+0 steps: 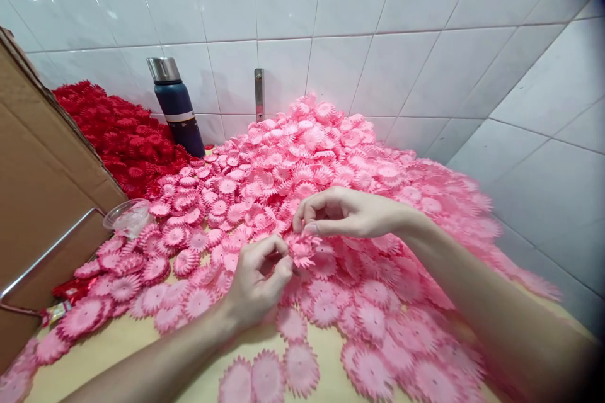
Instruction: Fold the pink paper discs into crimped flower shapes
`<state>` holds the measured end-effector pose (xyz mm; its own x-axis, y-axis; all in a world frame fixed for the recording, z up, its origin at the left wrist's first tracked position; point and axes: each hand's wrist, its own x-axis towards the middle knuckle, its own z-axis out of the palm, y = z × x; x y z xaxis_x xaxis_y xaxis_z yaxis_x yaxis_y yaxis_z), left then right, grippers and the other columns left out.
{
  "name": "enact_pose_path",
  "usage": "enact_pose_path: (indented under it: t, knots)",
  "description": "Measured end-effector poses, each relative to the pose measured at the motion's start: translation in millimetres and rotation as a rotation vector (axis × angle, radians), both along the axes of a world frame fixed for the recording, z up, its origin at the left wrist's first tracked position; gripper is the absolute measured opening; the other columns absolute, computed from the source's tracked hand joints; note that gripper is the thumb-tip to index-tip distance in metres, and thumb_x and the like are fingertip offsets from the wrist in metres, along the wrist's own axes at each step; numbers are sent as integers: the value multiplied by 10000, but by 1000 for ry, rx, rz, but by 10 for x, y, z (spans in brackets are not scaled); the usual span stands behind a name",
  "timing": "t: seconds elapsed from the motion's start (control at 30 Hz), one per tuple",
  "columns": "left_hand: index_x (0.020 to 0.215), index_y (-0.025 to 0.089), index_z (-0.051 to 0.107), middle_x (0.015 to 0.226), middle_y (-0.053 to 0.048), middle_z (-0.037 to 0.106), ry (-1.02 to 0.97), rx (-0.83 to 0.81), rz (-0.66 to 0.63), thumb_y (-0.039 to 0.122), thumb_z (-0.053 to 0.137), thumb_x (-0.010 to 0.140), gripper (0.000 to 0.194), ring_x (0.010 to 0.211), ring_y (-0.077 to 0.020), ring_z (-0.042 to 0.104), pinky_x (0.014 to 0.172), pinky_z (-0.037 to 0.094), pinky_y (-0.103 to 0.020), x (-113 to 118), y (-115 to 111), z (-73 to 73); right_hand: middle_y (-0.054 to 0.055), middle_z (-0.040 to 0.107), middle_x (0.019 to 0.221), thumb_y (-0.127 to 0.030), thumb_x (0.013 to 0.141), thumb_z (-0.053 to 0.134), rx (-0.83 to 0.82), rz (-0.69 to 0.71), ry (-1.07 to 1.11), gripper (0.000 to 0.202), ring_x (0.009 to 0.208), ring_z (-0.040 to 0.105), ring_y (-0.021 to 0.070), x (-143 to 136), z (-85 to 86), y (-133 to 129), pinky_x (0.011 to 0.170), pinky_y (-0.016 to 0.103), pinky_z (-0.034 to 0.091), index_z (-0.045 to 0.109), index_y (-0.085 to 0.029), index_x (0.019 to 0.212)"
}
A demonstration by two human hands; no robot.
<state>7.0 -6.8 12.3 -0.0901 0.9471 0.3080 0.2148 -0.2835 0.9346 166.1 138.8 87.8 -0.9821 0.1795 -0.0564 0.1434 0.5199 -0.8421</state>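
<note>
Between my two hands is a pink fabric flower (302, 249) with ruffled, pointed petals. My left hand (259, 274) is closed, its thumb and fingertips pinching the flower from the left. From above and to the right, my right hand (343, 214) pinches at the flower's upper edge with thumb and forefinger. Round pink petal discs (302, 368) with jagged rims and small centre holes lie flat below my hands. Behind them rises a large heap of the same pink discs (307, 145).
A heap of red petal discs (118, 138) stands at the back left, beside a dark blue bottle (177, 113). A clear plastic cup (127, 215) sits near the cardboard box (47, 151) on the left. White tiled walls (283, 0) close off the back and right.
</note>
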Motion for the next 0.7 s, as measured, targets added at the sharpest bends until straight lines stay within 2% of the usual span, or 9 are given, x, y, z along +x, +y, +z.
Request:
enact_pose_path:
  t: [0.13, 0.23, 0.37, 0.5, 0.63, 0.7]
  knots:
    - [708, 165, 535, 630, -9, 577, -71, -14, -28, 233, 511, 855, 164, 550, -118, 503, 535, 379, -236, 0, -1, 24, 48, 635, 952, -348, 904, 600, -80, -12, 46, 225, 685, 497, 85, 45, -19, 64, 593, 225, 404, 649, -129, 896]
    - [691, 172, 509, 608, 8, 535, -91, -12, -10, 245, 516, 846, 172, 534, -110, 461, 521, 352, -234, -16, 3, 15, 49, 635, 942, -344, 895, 607, -71, -18, 53, 215, 707, 520, 97, 25, -6, 40, 603, 233, 421, 644, -132, 886]
    - [668, 175, 481, 609, 23, 488, -140, -68, -40, 231, 513, 834, 179, 572, -110, 450, 558, 353, -236, -37, 26, -19, 54, 654, 880, -264, 878, 596, 111, -46, 9, 144, 723, 567, 122, -52, 47, -98, 623, 253, 453, 639, -131, 845]
    - [656, 158, 512, 633, 12, 488, -133, -150, -39, 374, 554, 872, 308, 609, -119, 448, 584, 357, -249, -22, 65, -41, 31, 643, 805, -140, 836, 557, 310, -37, -36, 84, 694, 567, 123, -121, 79, -243, 618, 256, 453, 608, -145, 769]
    - [585, 161, 468, 577, 31, 407, -98, -205, 35, 459, 602, 847, 419, 564, -102, 366, 536, 297, -246, 4, 86, -32, 24, 626, 773, -126, 825, 536, 390, -28, -56, 105, 653, 541, 118, -132, 81, -281, 581, 256, 436, 579, -151, 733]
    - [610, 153, 504, 602, 19, 444, -60, -211, 18, 443, 595, 860, 394, 586, -108, 393, 554, 313, -249, 6, 83, -24, 25, 635, 788, -121, 822, 533, 390, -34, -58, 98, 665, 553, 119, -107, 88, -257, 588, 255, 445, 589, -152, 748]
